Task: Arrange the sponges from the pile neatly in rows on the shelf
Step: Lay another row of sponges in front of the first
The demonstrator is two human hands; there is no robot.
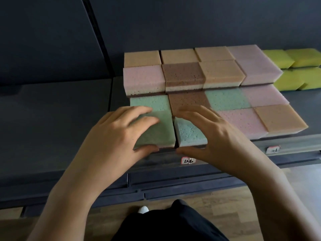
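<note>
Square sponges in pink, tan, brown and green lie in rows on the dark shelf (69,122). At the front row's left end, my left hand (111,136) grips a dull green sponge (158,131), fingers on top and thumb at its front edge. Beside it my right hand (217,134) holds a lighter green sponge (189,132), tilted, with fingers arched over it and thumb under its front. Behind them lie another green sponge (149,102) and a brown sponge (189,100). The two back rows are stacked two high.
Yellow sponges (295,66) lie at the far right of the shelf. Two small price labels (188,160) sit on the shelf's front rail. The shelf's left half is bare dark metal. Wooden floor and my dark clothing show below.
</note>
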